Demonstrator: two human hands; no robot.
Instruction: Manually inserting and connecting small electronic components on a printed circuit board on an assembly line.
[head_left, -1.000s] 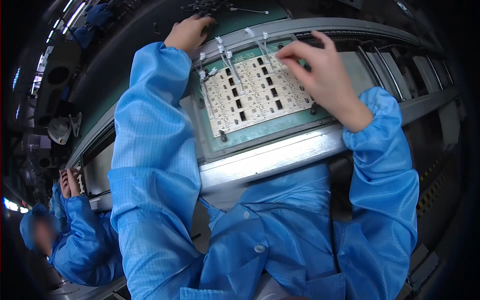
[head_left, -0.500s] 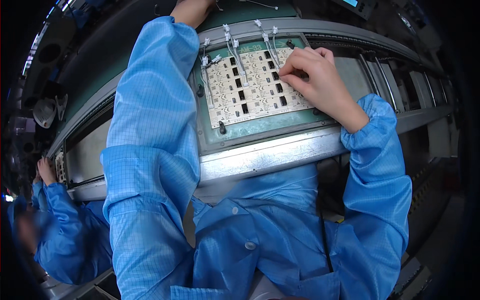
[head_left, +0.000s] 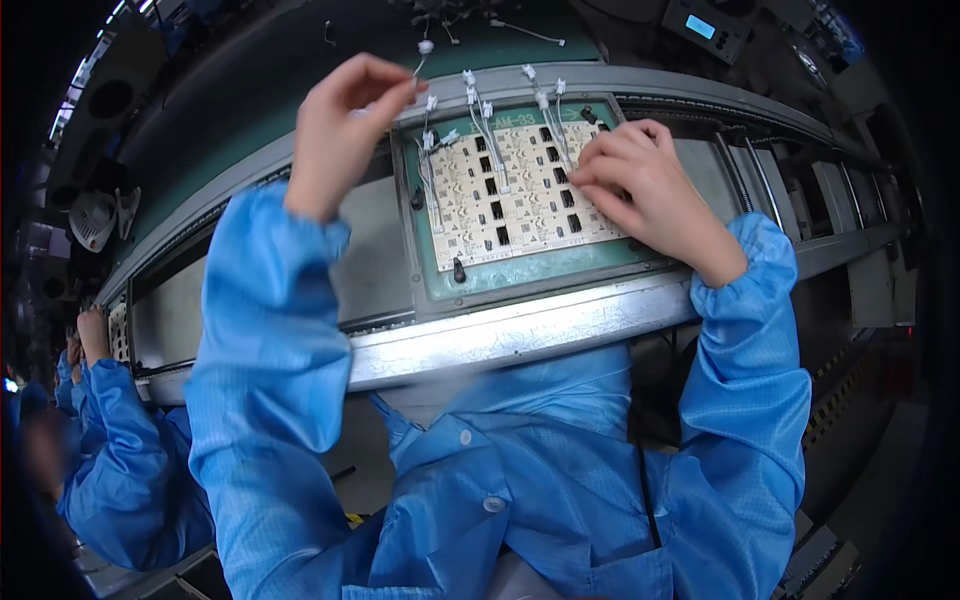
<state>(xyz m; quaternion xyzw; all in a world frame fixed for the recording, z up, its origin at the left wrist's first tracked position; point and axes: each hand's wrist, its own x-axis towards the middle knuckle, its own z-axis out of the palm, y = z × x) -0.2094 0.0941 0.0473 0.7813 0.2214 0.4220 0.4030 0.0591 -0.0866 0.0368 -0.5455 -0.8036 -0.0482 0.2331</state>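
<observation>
A cream panel of several joined circuit boards (head_left: 530, 215) lies in a green fixture plate (head_left: 560, 263), with black parts in two columns. Several thin wire leads with white connectors stand or lean on its upper half. Left of the panel and raised, my left hand (head_left: 340, 130) pinches a wire lead (head_left: 425, 50), its white connector sticking up past the fingertips. Over the panel's right side, my right hand (head_left: 645, 185) has its thumb and fingers closed at the lower end of another wire lead (head_left: 560, 135). That lower end is hidden by the fingertips.
The fixture rests on a conveyor with metal rails (head_left: 520, 345). Loose leads (head_left: 530, 33) lie on the green surface beyond it. A device with a lit screen (head_left: 700, 26) stands at the far right. At left, a co-worker in blue (head_left: 130, 470) sits by the same line.
My left hand has come back from the far surface toward the panel, now with a wire lead in its fingers. My right hand stays at nearly the same spot on the panel.
</observation>
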